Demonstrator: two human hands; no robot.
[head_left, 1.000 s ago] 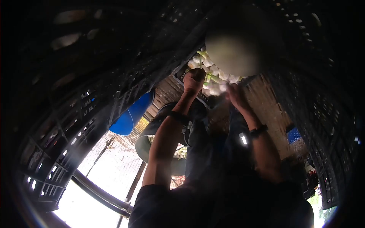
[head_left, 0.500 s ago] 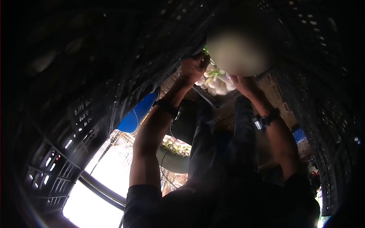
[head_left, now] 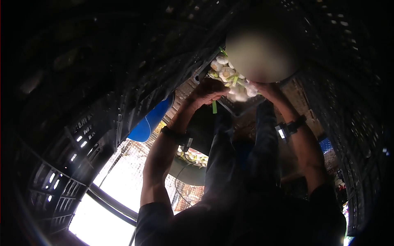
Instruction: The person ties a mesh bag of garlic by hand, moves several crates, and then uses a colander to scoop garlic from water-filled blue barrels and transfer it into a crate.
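Observation:
My left hand [head_left: 208, 91] is closed at the near left edge of the garlic bulbs [head_left: 227, 74], with a short green stalk [head_left: 214, 107] sticking out below its fingers. Whether a bulb sits on that stalk inside the hand is hidden. White bulbs with bits of green stem lie heaped in a dark crate [head_left: 237, 112] in front of my legs. At the right side of the heap is my right hand [head_left: 266, 89]. A pale blurred disc covers its fingers, so their grip cannot be made out.
Dark slatted plastic crates [head_left: 88, 131] rise close on the left, and another crate wall [head_left: 353, 164] stands on the right. A blue object [head_left: 150, 121] is beyond my left forearm. Lower down, a rounded container [head_left: 186, 170] holds more pale bulbs with green stems.
My left hand has moved down toward me, uncovering more bulbs at the upper left; a green stalk now shows below it. My right hand has barely moved.

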